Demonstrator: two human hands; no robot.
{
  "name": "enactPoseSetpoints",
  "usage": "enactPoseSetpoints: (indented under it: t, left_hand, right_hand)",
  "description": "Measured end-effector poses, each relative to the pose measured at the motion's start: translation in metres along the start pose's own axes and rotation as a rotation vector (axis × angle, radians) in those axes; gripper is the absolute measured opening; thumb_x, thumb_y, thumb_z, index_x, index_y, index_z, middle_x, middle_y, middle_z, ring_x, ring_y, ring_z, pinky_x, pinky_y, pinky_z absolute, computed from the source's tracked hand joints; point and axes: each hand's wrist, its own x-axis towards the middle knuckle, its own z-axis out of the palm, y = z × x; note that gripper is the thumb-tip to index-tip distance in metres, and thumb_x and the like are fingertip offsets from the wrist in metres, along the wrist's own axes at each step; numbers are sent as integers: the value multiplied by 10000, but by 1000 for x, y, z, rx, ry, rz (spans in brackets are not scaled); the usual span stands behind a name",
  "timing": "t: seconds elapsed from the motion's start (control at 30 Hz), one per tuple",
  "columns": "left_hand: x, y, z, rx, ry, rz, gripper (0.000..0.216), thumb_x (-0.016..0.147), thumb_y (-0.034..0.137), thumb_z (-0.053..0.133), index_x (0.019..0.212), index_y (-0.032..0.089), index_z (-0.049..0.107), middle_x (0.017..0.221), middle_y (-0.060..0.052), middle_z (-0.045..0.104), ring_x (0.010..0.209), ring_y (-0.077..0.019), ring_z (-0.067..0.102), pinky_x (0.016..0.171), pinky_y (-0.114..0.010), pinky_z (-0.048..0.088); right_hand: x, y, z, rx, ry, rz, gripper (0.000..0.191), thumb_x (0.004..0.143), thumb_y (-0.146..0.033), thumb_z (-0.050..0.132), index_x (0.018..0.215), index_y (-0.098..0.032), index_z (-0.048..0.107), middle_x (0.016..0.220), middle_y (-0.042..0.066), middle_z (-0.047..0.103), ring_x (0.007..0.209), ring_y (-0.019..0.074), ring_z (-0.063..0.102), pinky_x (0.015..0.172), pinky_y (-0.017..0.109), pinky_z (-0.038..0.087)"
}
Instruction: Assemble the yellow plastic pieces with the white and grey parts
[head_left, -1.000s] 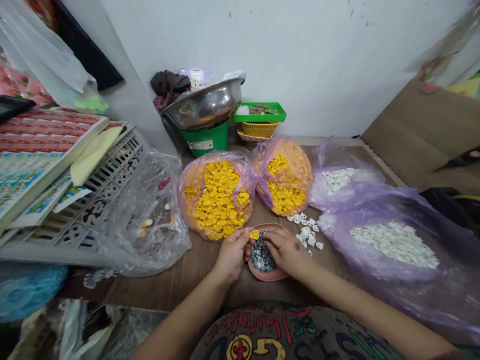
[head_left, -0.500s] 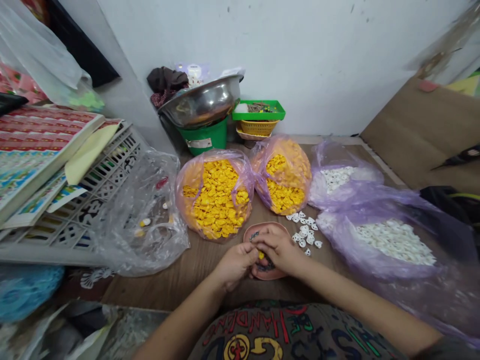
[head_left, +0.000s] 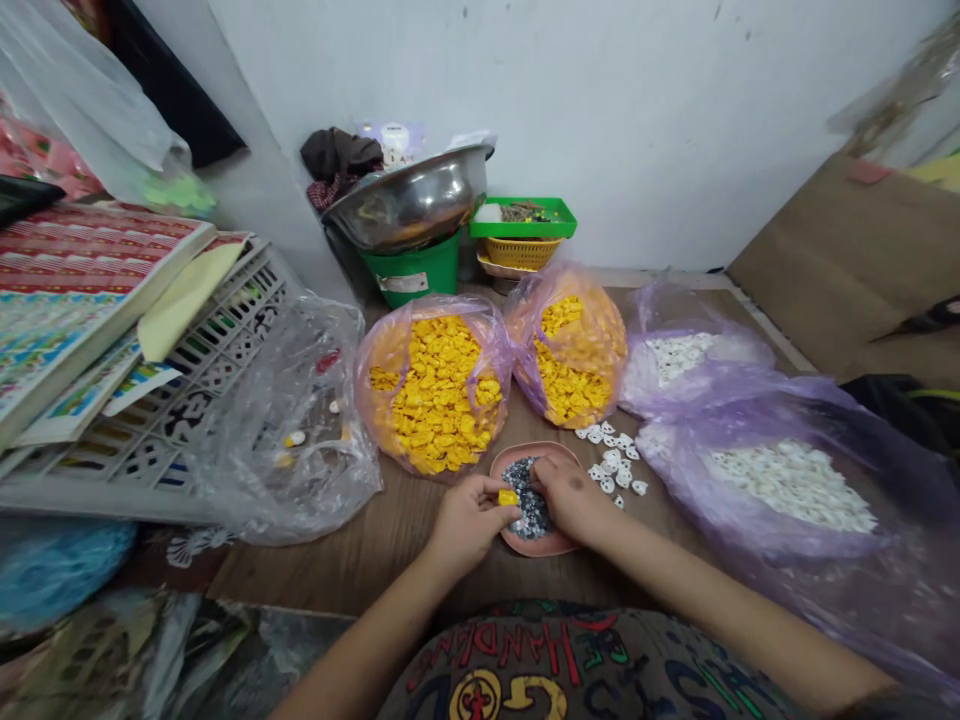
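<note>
Tight spot. Left yellow bag [head_left: 435, 390] & right yellow bag [head_left: 574, 350] touch, no gap betw. them, walling off the back of the pink dish [head_left: 559, 545]. Right side: loose white pieces [head_left: 615, 465], then a big purple bag [head_left: 780, 540] close by. Left hand [head_left: 469, 515], pinching a yellow piece [head_left: 508, 497], & right hand [head_left: 571, 495] cover the dish. Bare wood [head_left: 390, 545] only at front left, up to the clear bag [head_left: 292, 430].

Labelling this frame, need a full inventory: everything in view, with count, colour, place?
bags of yellow pieces: two, purple-tinted, centre
bags of white pieces: two, purple, right
loose white pieces: cluster, white, right of dish
dish: one, pink, holding grey bits, under the hands
clear bag: one, left
metal bowl: one, silver, on green bucket at back
tray: one, green, on yellow basket at back
left hand: pinching yellow piece over dish
right hand: fingers on the grey bits
</note>
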Motion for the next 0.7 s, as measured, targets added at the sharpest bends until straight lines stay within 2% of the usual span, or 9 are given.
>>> enactPoseSetpoints:
  t: [0.1,0.2,0.27,0.33,0.5,0.6,0.7]
  left_hand:
    - [-1,0,4,-29,-64,-68,256,384,87,741,590,157,607,543,17,636,515,-112,558,519,-227,433]
    - [-4,3,7,-96,-211,-176,272,406,204,785,606,145,611,468,18,608,429,-97,530,454,-209,405]
    - [-6,4,9,-179,-283,-209,312,435,307,790,638,138,623,452,12,595,404,-89,518,428,-196,383]
    - [-7,5,11,-298,-321,-223,367,457,371,782,696,131,641,497,-3,607,423,-84,528,433,-188,381]
    - [-7,-1,15,-483,-310,-220,469,468,386,782,842,142,641,609,0,622,450,-63,529,463,-183,397]
    - [-5,-2,16,-420,-270,-177,541,438,391,791,883,148,602,579,16,612,428,-74,534,439,-183,389]
    - [-3,1,17,-333,-212,-134,535,395,396,798,805,144,564,517,24,596,414,-95,540,429,-194,394]
  right_hand:
    - [-4,-4,-9,132,98,-29,110,783,-101,453,809,-176,529,762,34,606,716,142,554,646,252,447]
    - [-8,-8,-16,326,234,-197,86,798,-150,462,841,-202,514,780,24,609,735,143,562,658,265,458]
    - [-10,-9,-17,350,269,-309,90,808,-159,451,819,-210,525,765,25,612,733,151,562,661,282,458]
    - [-10,-9,-17,322,279,-351,118,817,-150,435,821,-211,536,767,32,616,744,157,562,669,295,459]
    - [-9,-10,-13,356,353,-250,129,812,-136,435,843,-206,539,777,35,631,748,158,578,677,294,469]
    - [-8,-12,-12,368,382,-205,149,815,-139,436,882,-211,549,803,39,644,769,162,585,697,300,471]
    - [-6,-12,-12,355,386,-233,158,820,-158,445,908,-219,561,831,42,652,813,172,590,727,314,468]
